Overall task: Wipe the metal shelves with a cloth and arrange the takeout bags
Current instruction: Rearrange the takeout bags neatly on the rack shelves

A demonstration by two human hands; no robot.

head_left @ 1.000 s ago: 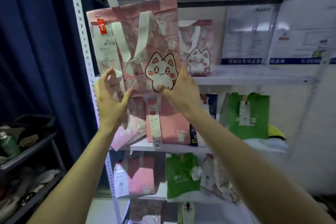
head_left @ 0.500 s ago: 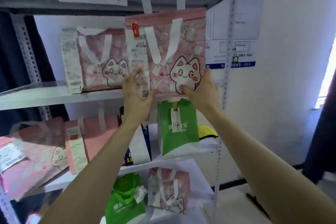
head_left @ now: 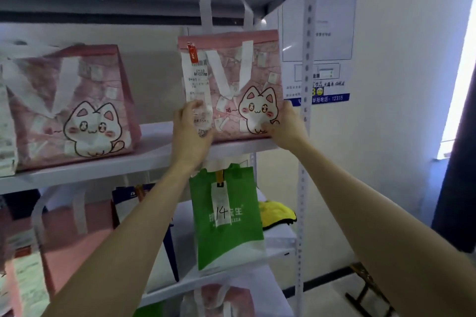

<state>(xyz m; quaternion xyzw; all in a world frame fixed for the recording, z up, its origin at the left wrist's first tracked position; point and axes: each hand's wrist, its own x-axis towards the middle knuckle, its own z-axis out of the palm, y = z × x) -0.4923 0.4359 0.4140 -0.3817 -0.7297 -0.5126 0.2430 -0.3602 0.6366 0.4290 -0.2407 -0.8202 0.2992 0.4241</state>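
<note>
Both hands hold a pink cat-print takeout bag at the right end of the upper shelf.

The left hand [head_left: 189, 134] grips the pink bag [head_left: 231, 80] at its lower left corner, its fingers [head_left: 192, 108] clamped over the long white receipt [head_left: 197, 85] hanging down the bag's front. The right hand [head_left: 288, 125] holds the lower right corner, fingers closed on the bag's side beside the perforated upright post [head_left: 306, 85]. The bag stands upright with its base on the upper shelf [head_left: 154, 159], white handles up. A second pink cat bag [head_left: 74, 103] sits well apart to the left on the same shelf. One shelf down, a green bag [head_left: 229, 221] tagged 14 stands just left of a yellow cloth [head_left: 277, 215].
</note>
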